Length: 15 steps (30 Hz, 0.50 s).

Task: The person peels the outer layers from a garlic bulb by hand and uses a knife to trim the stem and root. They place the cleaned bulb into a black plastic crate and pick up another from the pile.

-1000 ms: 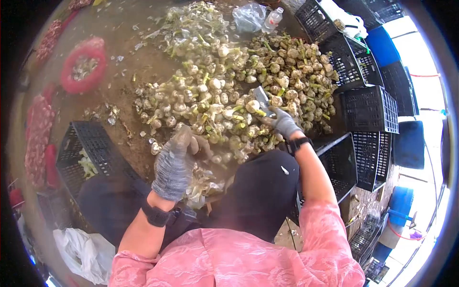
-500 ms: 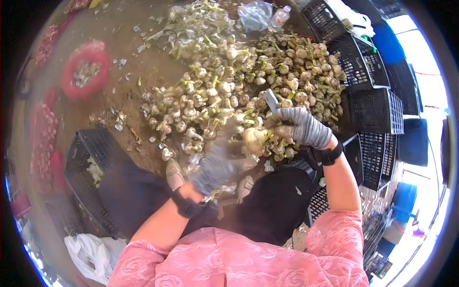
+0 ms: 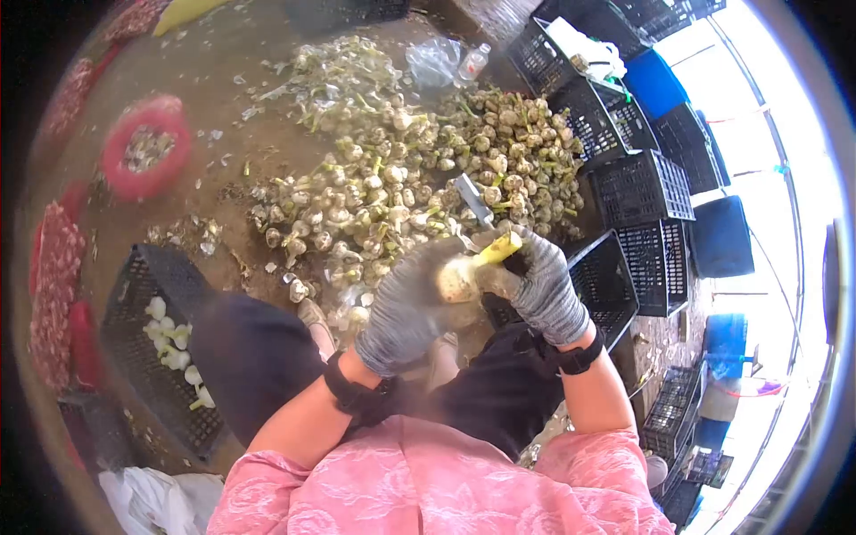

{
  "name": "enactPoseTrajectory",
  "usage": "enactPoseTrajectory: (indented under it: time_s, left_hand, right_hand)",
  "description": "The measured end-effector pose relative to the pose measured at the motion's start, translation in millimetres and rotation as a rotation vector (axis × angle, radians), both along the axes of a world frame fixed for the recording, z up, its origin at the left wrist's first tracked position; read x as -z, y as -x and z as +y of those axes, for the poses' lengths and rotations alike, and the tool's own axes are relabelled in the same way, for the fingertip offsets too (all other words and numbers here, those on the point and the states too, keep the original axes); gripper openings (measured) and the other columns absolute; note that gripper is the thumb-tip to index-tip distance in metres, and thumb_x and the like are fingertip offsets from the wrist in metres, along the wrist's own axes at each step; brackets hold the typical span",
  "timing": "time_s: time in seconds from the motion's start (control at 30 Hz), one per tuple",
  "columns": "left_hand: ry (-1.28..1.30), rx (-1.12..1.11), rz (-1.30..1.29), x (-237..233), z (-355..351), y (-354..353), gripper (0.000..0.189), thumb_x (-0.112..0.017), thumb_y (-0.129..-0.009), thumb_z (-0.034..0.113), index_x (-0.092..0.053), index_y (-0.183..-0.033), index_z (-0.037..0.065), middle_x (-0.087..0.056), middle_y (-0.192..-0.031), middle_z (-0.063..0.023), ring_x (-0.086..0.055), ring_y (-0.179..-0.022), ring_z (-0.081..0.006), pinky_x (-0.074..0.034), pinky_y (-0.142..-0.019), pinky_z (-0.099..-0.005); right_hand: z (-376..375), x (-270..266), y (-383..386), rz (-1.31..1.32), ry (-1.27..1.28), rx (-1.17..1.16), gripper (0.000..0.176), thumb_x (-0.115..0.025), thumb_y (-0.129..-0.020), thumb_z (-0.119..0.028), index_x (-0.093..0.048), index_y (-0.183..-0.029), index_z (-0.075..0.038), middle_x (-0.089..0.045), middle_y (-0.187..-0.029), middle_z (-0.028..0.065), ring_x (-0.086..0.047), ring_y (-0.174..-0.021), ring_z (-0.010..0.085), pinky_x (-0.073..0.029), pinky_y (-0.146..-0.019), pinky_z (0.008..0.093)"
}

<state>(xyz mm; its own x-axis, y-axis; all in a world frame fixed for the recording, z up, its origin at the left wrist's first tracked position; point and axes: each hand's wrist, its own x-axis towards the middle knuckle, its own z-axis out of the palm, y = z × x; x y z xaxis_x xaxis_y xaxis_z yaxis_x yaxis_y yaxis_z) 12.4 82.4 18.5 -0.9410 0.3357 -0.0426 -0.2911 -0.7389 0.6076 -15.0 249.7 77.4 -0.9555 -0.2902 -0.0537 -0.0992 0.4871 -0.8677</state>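
Note:
Both my hands wear grey knit gloves and meet above my lap. My left hand [image 3: 406, 308], smeared by motion, is closed against the left side of a pale garlic bulb [image 3: 456, 280]. The bulb's thick yellow-green stem points up and right, toward my right hand [image 3: 544, 285]. That hand is closed around a knife, whose flat grey blade [image 3: 473, 200] sticks out up and left beyond the fingers; its handle is hidden. My right thumb also lies by the bulb. Just beyond the hands spreads a heap of untrimmed garlic [image 3: 374, 192] on the ground.
At my left knee, a black crate [image 3: 134, 276] contains several clean white bulbs [image 3: 169, 343]. Black crates [image 3: 637, 187] line the right side, one tilted [image 3: 606, 281] by my right hand. A pink net ring [image 3: 111, 147], a plastic bag [image 3: 432, 62] and a bottle [image 3: 474, 62] lie farther out.
My left hand has come up to the garlic bulb, and the stem has swung into view pointing up right. The right hand has shifted slightly left and down with the knife. The view has turned.

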Motion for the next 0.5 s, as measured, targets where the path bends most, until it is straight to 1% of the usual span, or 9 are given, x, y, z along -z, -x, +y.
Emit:
enactPoseTrajectory:
  time_s: [0.07, 0.13, 0.2, 0.23, 0.27, 0.33, 0.4, 0.47, 0.5]
  left_hand:
    - [0.089, 0.024, 0.089, -1, -11, -11, 0.065, -0.075, -0.063, 0.001, -0.042, -0.119, 0.005, -0.047, -0.114, -0.0049, -0.044, -0.107, -0.0149, -0.039, -0.091, -0.0296]
    - [0.092, 0.022, 0.091, -4, -20, -19, 0.065, -0.075, -0.064, 0.002, -0.042, -0.12, 0.005, -0.047, -0.116, -0.0052, -0.045, -0.106, -0.015, -0.038, -0.091, -0.03]
    - [0.087, 0.085, 0.119, -13, -28, -23, 0.062, -0.074, -0.066, 0.002, -0.042, -0.119, 0.004, -0.047, -0.115, -0.0058, -0.046, -0.105, -0.0155, -0.038, -0.091, -0.0304]
    - [0.038, 0.06, 0.063, -15, -27, -26, 0.067, -0.077, -0.061, 0.005, -0.044, -0.12, 0.005, -0.052, -0.113, -0.0062, -0.051, -0.103, -0.0166, -0.041, -0.09, -0.031]
    - [0.04, 0.066, 0.073, -15, -28, -27, 0.067, -0.077, -0.061, 0.005, -0.044, -0.12, 0.005, -0.052, -0.113, -0.0062, -0.051, -0.103, -0.0166, -0.041, -0.09, -0.031]
    - [-0.072, 0.139, 0.127, -17, -26, -25, 0.056, -0.067, -0.069, -0.007, -0.042, -0.119, 0.004, -0.05, -0.111, -0.0066, -0.05, -0.1, -0.0157, -0.044, -0.085, -0.029]
    - [-0.035, 0.148, 0.147, -22, -24, -25, 0.055, -0.065, -0.069, -0.009, -0.043, -0.118, 0.003, -0.051, -0.11, -0.0073, -0.052, -0.097, -0.0158, -0.046, -0.082, -0.0284]
    - [-0.111, 0.116, 0.147, -27, -23, -25, 0.057, -0.064, -0.069, -0.01, -0.042, -0.119, 0.004, -0.051, -0.109, -0.008, -0.052, -0.096, -0.0157, -0.046, -0.081, -0.0282]
    - [0.053, 0.075, 0.192, -24, -24, -22, 0.058, -0.063, -0.07, -0.011, -0.04, -0.121, 0.005, -0.05, -0.11, -0.0081, -0.052, -0.098, -0.0156, -0.046, -0.081, -0.0284]
  right_hand:
    - [-11, -5, -14, 0.074, 0.029, 0.007, 0.027, -0.066, -0.071, -0.004, -0.059, -0.097, -0.001, -0.061, -0.087, 0.0042, -0.056, -0.078, 0.0096, -0.046, -0.073, 0.0247]
    - [-18, -11, -24, 0.017, 0.078, 0.002, 0.03, -0.068, -0.07, -0.004, -0.058, -0.099, -0.001, -0.061, -0.088, 0.0044, -0.056, -0.081, 0.0099, -0.046, -0.075, 0.0253]
    - [-19, -7, -31, -0.04, 0.215, 0.009, 0.034, -0.071, -0.071, -0.015, -0.057, -0.099, -0.002, -0.061, -0.09, 0.0056, -0.056, -0.081, 0.0131, -0.045, -0.076, 0.0268]
    - [-16, -5, -33, -0.031, 0.215, -0.001, 0.033, -0.07, -0.072, -0.013, -0.057, -0.1, -0.002, -0.061, -0.091, 0.0042, -0.055, -0.082, 0.0124, -0.045, -0.076, 0.0266]
    - [-17, -6, -34, -0.02, 0.217, 0.005, 0.033, -0.07, -0.072, -0.013, -0.057, -0.1, -0.002, -0.061, -0.091, 0.0042, -0.055, -0.082, 0.0124, -0.045, -0.076, 0.0266]
    - [-15, -10, -38, 0.039, 0.284, -0.046, 0.033, -0.068, -0.073, -0.006, -0.056, -0.103, -0.001, -0.061, -0.091, 0.0033, -0.056, -0.082, 0.0103, -0.046, -0.075, 0.0259]
    - [-9, -12, -43, 0.025, 0.287, -0.013, 0.035, -0.069, -0.073, -0.007, -0.056, -0.104, -0.001, -0.06, -0.091, 0.0034, -0.056, -0.081, 0.0105, -0.047, -0.074, 0.0259]
    - [-6, -18, -50, 0.005, 0.291, 0.018, 0.036, -0.069, -0.073, -0.008, -0.055, -0.105, -0.001, -0.06, -0.091, 0.0034, -0.056, -0.081, 0.0107, -0.047, -0.074, 0.0259]
    - [-7, -24, -54, -0.049, 0.341, 0.047, 0.037, -0.068, -0.074, -0.01, -0.054, -0.107, 0.0, -0.06, -0.094, 0.0043, -0.055, -0.084, 0.0106, -0.046, -0.075, 0.025]
